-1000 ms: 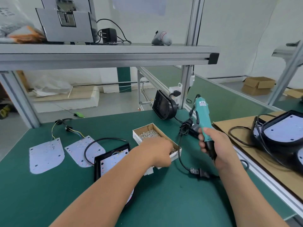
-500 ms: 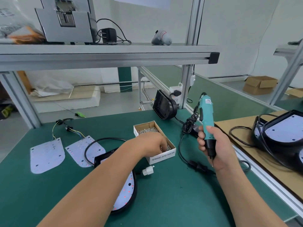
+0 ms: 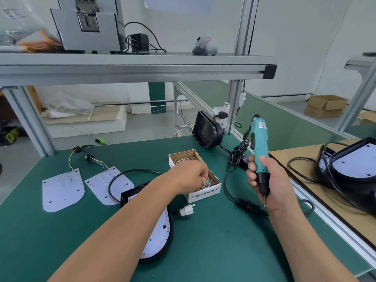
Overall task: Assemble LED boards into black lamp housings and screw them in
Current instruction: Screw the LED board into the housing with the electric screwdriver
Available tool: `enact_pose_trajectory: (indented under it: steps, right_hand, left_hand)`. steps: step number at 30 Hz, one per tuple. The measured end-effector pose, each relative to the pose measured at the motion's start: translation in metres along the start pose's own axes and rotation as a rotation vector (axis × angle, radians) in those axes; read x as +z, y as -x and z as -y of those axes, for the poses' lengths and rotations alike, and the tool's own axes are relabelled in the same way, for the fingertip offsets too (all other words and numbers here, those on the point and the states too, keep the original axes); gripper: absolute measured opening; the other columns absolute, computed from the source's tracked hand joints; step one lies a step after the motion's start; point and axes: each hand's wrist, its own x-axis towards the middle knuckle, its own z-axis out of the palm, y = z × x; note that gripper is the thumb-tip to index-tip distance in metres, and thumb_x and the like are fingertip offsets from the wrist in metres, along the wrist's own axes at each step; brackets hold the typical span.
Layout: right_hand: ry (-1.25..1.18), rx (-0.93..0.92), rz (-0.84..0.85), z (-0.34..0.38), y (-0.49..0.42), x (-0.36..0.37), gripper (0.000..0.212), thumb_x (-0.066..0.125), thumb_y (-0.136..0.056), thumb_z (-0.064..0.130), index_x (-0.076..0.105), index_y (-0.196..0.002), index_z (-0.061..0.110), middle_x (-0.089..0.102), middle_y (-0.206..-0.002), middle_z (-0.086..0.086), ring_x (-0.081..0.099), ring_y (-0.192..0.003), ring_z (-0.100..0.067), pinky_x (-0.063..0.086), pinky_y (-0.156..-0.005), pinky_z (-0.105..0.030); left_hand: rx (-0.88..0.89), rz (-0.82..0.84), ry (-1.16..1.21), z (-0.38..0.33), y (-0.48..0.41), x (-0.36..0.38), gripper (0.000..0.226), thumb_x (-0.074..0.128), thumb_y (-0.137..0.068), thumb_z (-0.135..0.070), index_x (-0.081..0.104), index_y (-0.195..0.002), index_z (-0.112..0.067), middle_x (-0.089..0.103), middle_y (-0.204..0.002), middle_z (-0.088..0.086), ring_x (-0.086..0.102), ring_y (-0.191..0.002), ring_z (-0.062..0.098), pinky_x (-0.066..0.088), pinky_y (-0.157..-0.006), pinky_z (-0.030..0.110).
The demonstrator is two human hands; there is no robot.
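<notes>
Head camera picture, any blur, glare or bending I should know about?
Head view: wide-angle distortion tilts the frame posts; lighting soft and even, shadows faint; screw box label sharp; left hand slightly soft; no harsh glare on the green table.

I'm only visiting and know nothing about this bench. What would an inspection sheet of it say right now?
Surface: green table; a housing lies on it with a board inside, partly hidden by the left forearm.
Job's things: two loose boards at left; screw box at centre; screwdriver.
Clutter: upright housing at the back; lamps on cardboard at right.
Hands: left hand has its fingers curled into the screw box, pinch not visible; right hand grips the screwdriver, bit down.
Cables: black cable loops on the table; white plug beside the housing.
Surroundings: shelf above with an adapter; cartons beyond.
</notes>
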Motion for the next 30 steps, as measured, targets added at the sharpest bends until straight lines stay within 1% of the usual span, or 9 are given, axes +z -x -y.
enact_pose_trajectory:
  steps: [3,8,11,15,17,19,24,27,30]
  right_hand:
    - [-0.003,-0.004,-0.003,0.000,0.001,0.002,0.025,0.059,-0.093,0.031,0.064,-0.105,0.010,0.056,-0.078,-0.002,0.049,-0.060,-0.014,0.041,-0.046,-0.023]
    - [-0.032,-0.017,0.008,-0.001,0.008,0.009,0.026,0.057,-0.101,0.036,0.063,-0.104,0.011,0.053,-0.076,0.000,0.048,-0.058,-0.012,0.041,-0.046,-0.022]
    - [-0.125,-0.016,0.051,-0.001,0.016,0.020,0.028,0.054,-0.105,0.040,0.063,-0.102,0.013,0.053,-0.077,0.001,0.049,-0.059,-0.011,0.044,-0.048,-0.020]
    - [-0.154,-0.075,0.146,0.001,0.030,0.042,0.022,0.059,-0.098,0.031,0.063,-0.113,0.015,0.061,-0.079,-0.002,0.058,-0.066,-0.015,0.052,-0.058,-0.025]
    - [-0.193,-0.085,0.191,0.001,0.037,0.055,0.031,0.058,-0.096,0.022,0.058,-0.126,0.013,0.064,-0.080,-0.005,0.063,-0.071,-0.020,0.056,-0.063,-0.029]
    - [-0.255,-0.061,0.227,-0.003,0.042,0.068,0.034,0.059,-0.095,0.017,0.056,-0.128,0.013,0.064,-0.082,-0.007,0.065,-0.074,-0.022,0.057,-0.066,-0.032]
    - [-0.289,-0.009,0.247,-0.012,0.048,0.103,0.026,0.063,-0.085,0.004,0.063,-0.109,0.013,0.063,-0.088,-0.005,0.063,-0.077,-0.019,0.058,-0.069,-0.031]
    - [-0.347,0.015,0.273,-0.016,0.049,0.130,0.018,0.063,-0.086,0.010,0.063,-0.104,0.013,0.061,-0.088,-0.006,0.055,-0.071,-0.018,0.052,-0.065,-0.028]
    - [-0.391,0.038,0.281,-0.021,0.046,0.156,0.022,0.064,-0.088,0.017,0.062,-0.110,0.013,0.056,-0.082,-0.004,0.051,-0.068,-0.018,0.049,-0.063,-0.028]
  left_hand:
    - [-0.005,-0.023,0.032,0.000,0.005,-0.005,0.013,0.059,-0.100,-0.015,0.070,-0.094,-0.018,0.072,-0.097,-0.006,0.062,-0.088,0.012,0.043,-0.065,0.025]
    - [-0.033,-0.130,0.261,0.003,0.018,-0.019,0.012,0.064,-0.100,-0.015,0.072,-0.091,-0.016,0.071,-0.087,-0.004,0.062,-0.077,0.013,0.051,-0.073,0.032]
    - [-0.098,-0.153,0.765,0.009,0.035,-0.029,0.010,0.065,-0.103,-0.011,0.070,-0.095,-0.013,0.066,-0.085,0.001,0.056,-0.073,0.011,0.050,-0.069,0.023]
    - [-0.190,-0.077,1.491,0.025,0.072,-0.038,0.010,0.059,-0.107,-0.009,0.063,-0.098,-0.011,0.063,-0.083,0.003,0.057,-0.071,0.013,0.054,-0.075,0.030]
    - [-0.212,-0.068,1.755,0.036,0.092,-0.041,0.012,0.056,-0.105,-0.008,0.062,-0.095,-0.010,0.061,-0.085,0.005,0.056,-0.072,0.015,0.057,-0.072,0.030]
    - [-0.221,-0.088,1.943,0.045,0.111,-0.042,0.005,0.059,-0.099,-0.007,0.062,-0.094,-0.007,0.059,-0.085,0.007,0.054,-0.073,0.016,0.060,-0.068,0.026]
    - [-0.230,-0.179,2.146,0.064,0.153,-0.039,0.003,0.058,-0.092,-0.006,0.060,-0.089,-0.006,0.057,-0.085,0.007,0.051,-0.075,0.018,0.057,-0.064,0.023]
    - [-0.297,-0.160,2.189,0.072,0.172,-0.033,0.005,0.052,-0.091,-0.007,0.056,-0.089,-0.009,0.055,-0.085,0.007,0.048,-0.071,0.018,0.045,-0.051,0.021]
    - [-0.336,-0.151,2.157,0.071,0.180,-0.026,0.007,0.052,-0.084,-0.005,0.052,-0.088,-0.010,0.054,-0.084,0.007,0.045,-0.065,0.016,0.031,-0.045,0.020]
